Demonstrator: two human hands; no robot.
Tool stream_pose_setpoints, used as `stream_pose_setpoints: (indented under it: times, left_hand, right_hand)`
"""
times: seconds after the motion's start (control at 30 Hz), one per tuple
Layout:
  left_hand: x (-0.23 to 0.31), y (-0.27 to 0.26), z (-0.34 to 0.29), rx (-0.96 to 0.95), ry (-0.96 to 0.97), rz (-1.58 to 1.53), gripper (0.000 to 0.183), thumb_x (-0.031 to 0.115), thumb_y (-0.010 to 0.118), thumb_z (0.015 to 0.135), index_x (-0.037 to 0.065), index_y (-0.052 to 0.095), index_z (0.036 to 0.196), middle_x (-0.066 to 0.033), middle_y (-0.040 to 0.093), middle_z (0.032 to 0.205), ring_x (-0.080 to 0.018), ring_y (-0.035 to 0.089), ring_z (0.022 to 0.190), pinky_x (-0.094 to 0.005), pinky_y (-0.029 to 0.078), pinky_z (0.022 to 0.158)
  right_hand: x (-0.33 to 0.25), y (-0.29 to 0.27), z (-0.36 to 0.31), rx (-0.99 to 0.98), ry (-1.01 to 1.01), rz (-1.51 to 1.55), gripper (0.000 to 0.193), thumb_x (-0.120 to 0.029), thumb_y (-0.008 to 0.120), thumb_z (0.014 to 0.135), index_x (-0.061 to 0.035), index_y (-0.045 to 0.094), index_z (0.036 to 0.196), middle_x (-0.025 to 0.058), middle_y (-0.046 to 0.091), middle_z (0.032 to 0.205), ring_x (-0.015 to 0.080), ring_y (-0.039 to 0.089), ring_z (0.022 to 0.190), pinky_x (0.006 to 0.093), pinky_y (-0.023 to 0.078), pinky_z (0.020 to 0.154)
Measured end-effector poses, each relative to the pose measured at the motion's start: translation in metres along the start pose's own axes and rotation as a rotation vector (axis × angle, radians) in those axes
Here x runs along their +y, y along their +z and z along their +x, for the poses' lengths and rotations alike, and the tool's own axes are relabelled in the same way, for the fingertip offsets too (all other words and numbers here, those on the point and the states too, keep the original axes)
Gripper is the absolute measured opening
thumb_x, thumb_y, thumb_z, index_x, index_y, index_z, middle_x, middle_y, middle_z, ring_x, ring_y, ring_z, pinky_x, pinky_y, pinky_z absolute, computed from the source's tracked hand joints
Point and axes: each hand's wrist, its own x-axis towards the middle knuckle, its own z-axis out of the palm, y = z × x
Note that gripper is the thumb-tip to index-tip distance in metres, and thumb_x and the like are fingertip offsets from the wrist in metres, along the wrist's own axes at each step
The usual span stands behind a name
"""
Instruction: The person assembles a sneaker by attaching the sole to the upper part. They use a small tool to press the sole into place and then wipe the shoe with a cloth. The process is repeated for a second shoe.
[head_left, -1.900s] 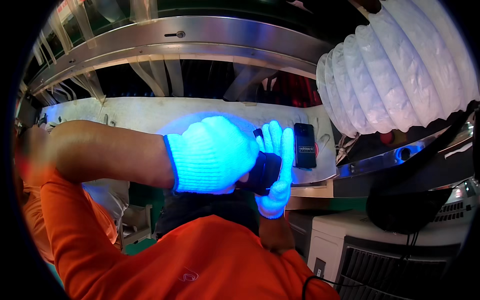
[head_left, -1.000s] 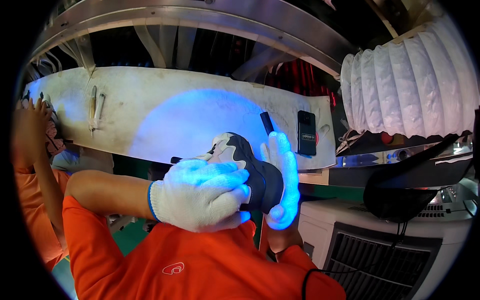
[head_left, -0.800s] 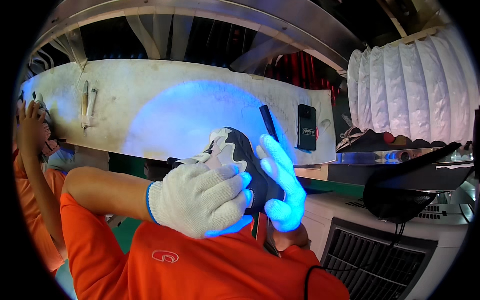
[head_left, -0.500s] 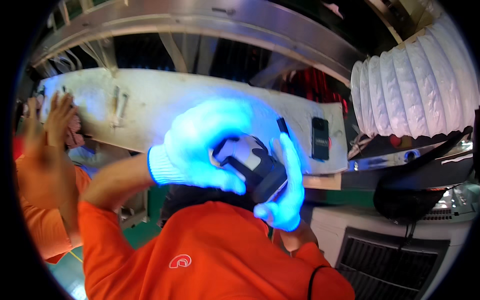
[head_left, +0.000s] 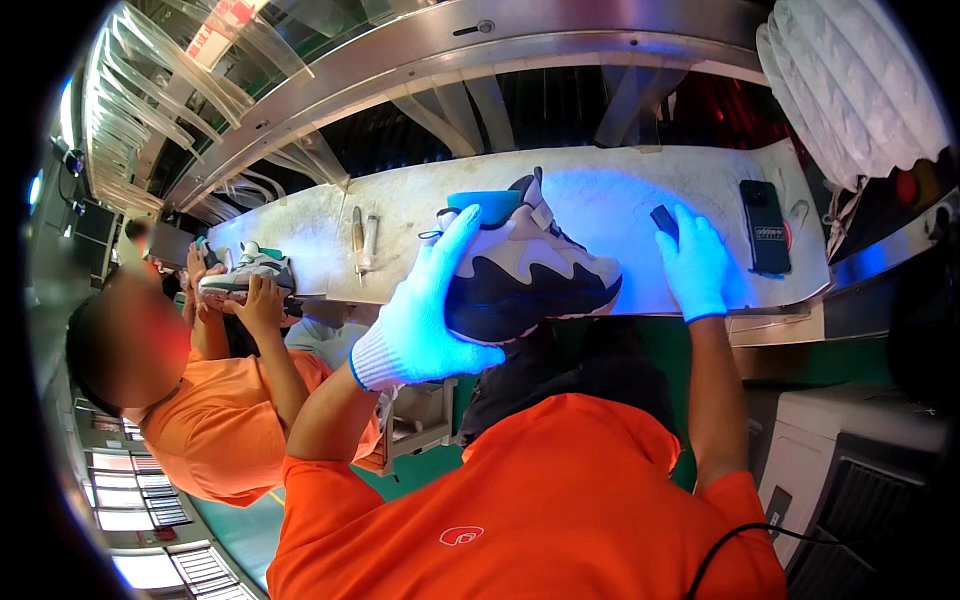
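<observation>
A grey, white and black sneaker [head_left: 535, 260] with a teal lining is held on its side edge at the front of the bench. My left hand [head_left: 430, 310], in a white glove lit blue, is closed around its heel end, thumb under the sole and fingers up by the collar. The toe points right. My right hand [head_left: 697, 262], gloved too, rests on the bench to the right of the shoe. Its thumb and fingertips close on a small dark block-shaped object [head_left: 663, 221], whose kind I cannot make out.
A black phone [head_left: 765, 228] lies on the pale bench top [head_left: 400, 215] at right. Two slim tools [head_left: 364, 240] lie at left. A co-worker [head_left: 230, 410] in orange handles another sneaker [head_left: 250, 273] far left. A white ribbed duct [head_left: 855, 90] hangs at upper right.
My right hand has left the sneaker and moved right to the small dark object. My left hand keeps the sneaker, now turned sideways with its toe to the right. The view has shifted left.
</observation>
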Motion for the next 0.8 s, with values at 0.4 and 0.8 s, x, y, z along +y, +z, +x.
stream_pose_setpoints:
  times: [0.4, 0.8]
  left_hand:
    - [0.015, -0.006, 0.009, -0.048, -0.056, 0.077, 0.146, 0.043, 0.109, 0.061, 0.007, 0.03, 0.179, -0.0211, 0.044, 0.176, -0.0386, 0.043, 0.161, -0.0489, 0.036, 0.13]
    - [0.021, -0.004, 0.02, -0.039, -0.007, 0.107, 0.138, 0.023, 0.102, 0.062, 0.015, 0.03, 0.179, -0.0283, 0.043, 0.168, -0.0441, 0.046, 0.155, -0.0538, 0.043, 0.126]
  right_hand:
    - [-0.159, -0.059, 0.028, -0.3, 0.354, 2.5, 0.03, -0.037, 0.066, 0.114, -0.0076, 0.07, 0.11, 0.0061, 0.069, 0.084, 0.0242, 0.07, 0.078, 0.0421, 0.058, 0.073]
    - [-0.165, -0.032, 0.03, -0.293, 0.18, 2.49, 0.06, -0.063, 0.048, 0.118, -0.0131, 0.066, 0.09, 0.0028, 0.052, 0.06, 0.0182, 0.054, 0.049, 0.0346, 0.044, 0.045]
